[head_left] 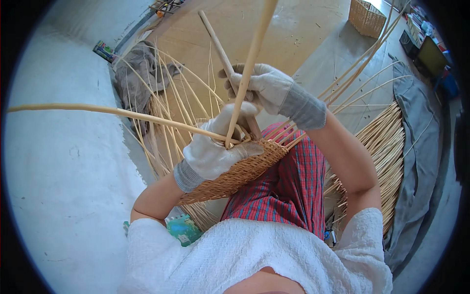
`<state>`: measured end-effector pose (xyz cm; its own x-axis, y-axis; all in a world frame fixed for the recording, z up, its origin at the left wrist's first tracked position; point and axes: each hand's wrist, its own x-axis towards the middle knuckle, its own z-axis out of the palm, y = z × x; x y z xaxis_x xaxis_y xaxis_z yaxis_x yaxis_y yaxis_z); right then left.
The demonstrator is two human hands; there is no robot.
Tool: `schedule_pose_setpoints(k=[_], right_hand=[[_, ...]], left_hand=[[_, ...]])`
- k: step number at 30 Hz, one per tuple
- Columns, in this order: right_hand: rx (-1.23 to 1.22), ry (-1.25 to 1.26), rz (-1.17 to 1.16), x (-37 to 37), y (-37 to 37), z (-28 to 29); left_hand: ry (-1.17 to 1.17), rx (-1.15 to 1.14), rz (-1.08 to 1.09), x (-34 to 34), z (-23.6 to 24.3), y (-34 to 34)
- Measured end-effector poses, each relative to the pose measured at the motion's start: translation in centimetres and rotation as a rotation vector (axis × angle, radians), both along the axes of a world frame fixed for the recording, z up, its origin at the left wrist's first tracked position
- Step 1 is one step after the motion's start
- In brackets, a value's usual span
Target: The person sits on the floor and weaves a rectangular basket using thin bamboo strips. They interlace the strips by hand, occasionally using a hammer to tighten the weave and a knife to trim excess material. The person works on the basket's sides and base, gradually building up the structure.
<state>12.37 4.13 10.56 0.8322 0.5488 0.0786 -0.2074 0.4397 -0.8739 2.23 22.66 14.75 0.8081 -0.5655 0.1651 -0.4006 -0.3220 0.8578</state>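
Note:
A half-woven wicker basket (235, 176) rests on my lap over red plaid cloth, with long cane stakes fanning out from its rim. My left hand (215, 147), in a white glove, presses on the basket's edge and grips an upright cane rod (247, 68) where it enters the weave. Just above it, my gloved right hand (264, 85) is closed around a thicker wooden stick (220, 46) that slants up and left. Another long cane (98, 111) runs out horizontally to the left from the rim.
A bundle of loose cane strips (382, 147) lies on grey cloth at my right. A finished square wicker basket (366, 17) stands far back. A grey cloth heap (142, 68) lies at the back left; a green packet (183, 229) sits by my left elbow.

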Motion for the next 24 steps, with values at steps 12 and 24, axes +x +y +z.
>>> schedule_pose_setpoints(k=[12, 24], right_hand=[[-0.139, -0.037, 0.008, 0.3, 0.1, -1.2], [0.649, -0.204, -0.412, -5.4, -3.7, 0.1]], left_hand=[[-0.136, 0.037, 0.034, 0.7, -0.3, 0.2], [0.042, 0.052, 0.136, 2.0, -0.5, 0.1]])
